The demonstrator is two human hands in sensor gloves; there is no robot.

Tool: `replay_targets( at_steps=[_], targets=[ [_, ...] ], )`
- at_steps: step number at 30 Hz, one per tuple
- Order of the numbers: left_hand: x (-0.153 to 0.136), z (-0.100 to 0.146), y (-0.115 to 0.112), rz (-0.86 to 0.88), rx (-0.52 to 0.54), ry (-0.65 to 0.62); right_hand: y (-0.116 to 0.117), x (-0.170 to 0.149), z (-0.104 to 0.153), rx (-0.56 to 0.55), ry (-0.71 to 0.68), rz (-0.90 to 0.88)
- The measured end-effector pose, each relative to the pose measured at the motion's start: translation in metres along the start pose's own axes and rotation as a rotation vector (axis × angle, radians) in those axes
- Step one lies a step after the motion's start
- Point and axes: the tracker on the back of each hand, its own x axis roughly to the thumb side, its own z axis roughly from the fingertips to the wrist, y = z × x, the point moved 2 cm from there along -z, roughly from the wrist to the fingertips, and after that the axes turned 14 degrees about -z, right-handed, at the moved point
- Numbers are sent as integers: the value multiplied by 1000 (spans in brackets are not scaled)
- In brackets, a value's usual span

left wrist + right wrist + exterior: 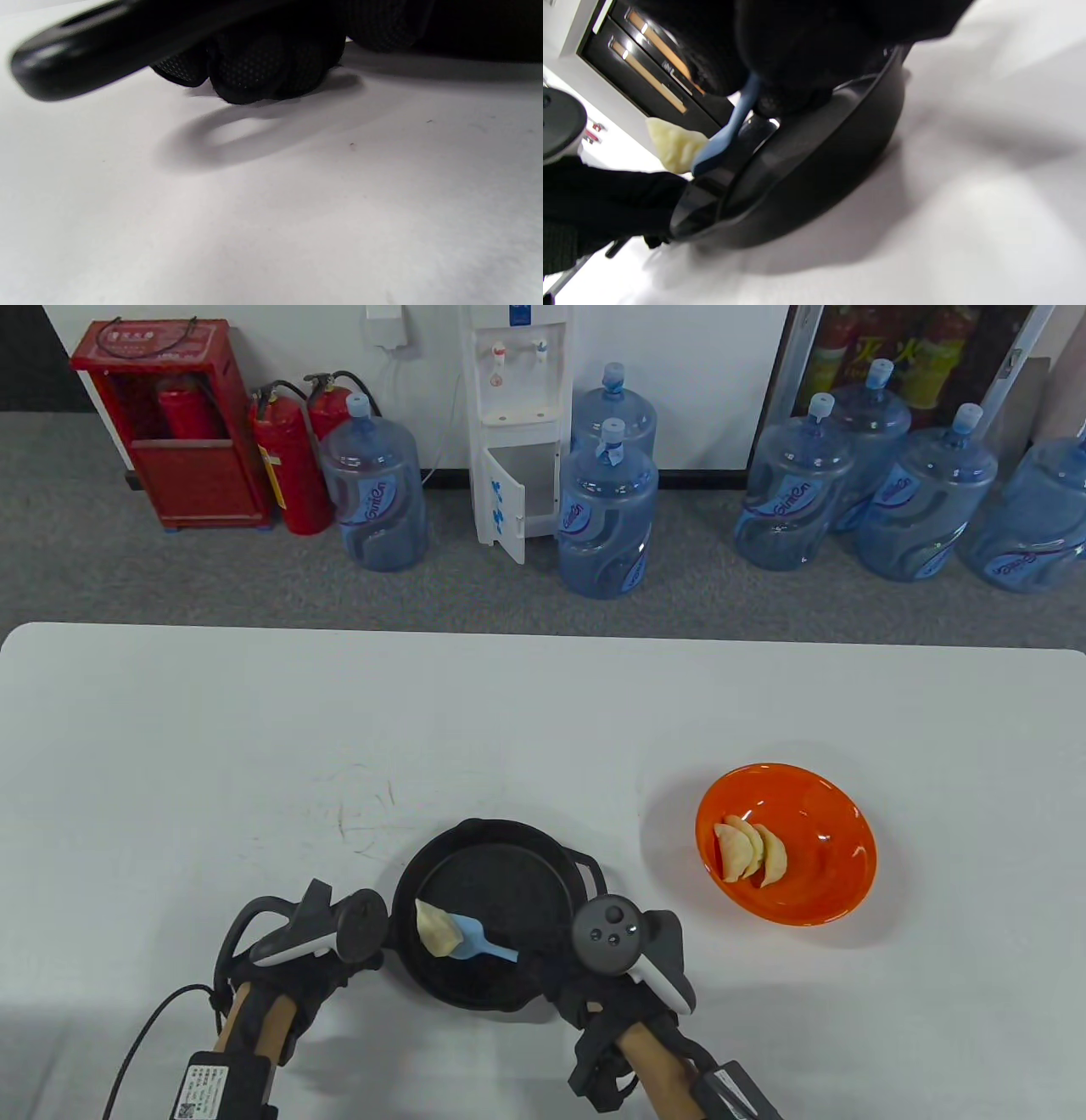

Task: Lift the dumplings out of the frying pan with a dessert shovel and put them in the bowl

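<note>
A black frying pan (496, 912) sits on the white table (254, 746) near its front edge, with an orange bowl (785, 844) well apart to its right. Three pale dumplings (751, 854) lie overlapping inside the bowl. One more dumpling (437, 929) rests on the blade of a small blue shovel (477, 943) over the left part of the pan.

The right hand (594, 984), in a black glove with a tracker on its back, is at the pan's near right rim. In the right wrist view its fingers (797, 55) curl around the blue handle of the shovel, gripping it, and the dumpling (675, 145) sits at the far end of the blade just above the pan's rim.

The left hand (331, 950) lies at the pan's left side. In the left wrist view its gloved fingers (263, 67) are curled under a black looped handle (85, 46) of the pan, knuckles close to the table; the handle's ring-shaped shadow falls on the tabletop below. Whether the fingers fully close on the handle cannot be told with certainty, but they appear wrapped around it.

Behind the table stand large blue water bottles (607, 509), a white water dispenser (517, 424) and red fire extinguishers (288, 462).
</note>
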Motion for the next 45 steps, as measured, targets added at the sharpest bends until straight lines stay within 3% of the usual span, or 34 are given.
replay_targets(
  at_steps=[17,35,45],
  targets=[
    [-1,-1,0,8,0,-4,-78,-14,17,-210,15,-139],
    [-1,-1,0,11,3,-5,-183,-92,71,-502,162,-195],
    [-1,-1,-1,12,3,-4,-218,-137,95,-642,297,-215]
  ],
)
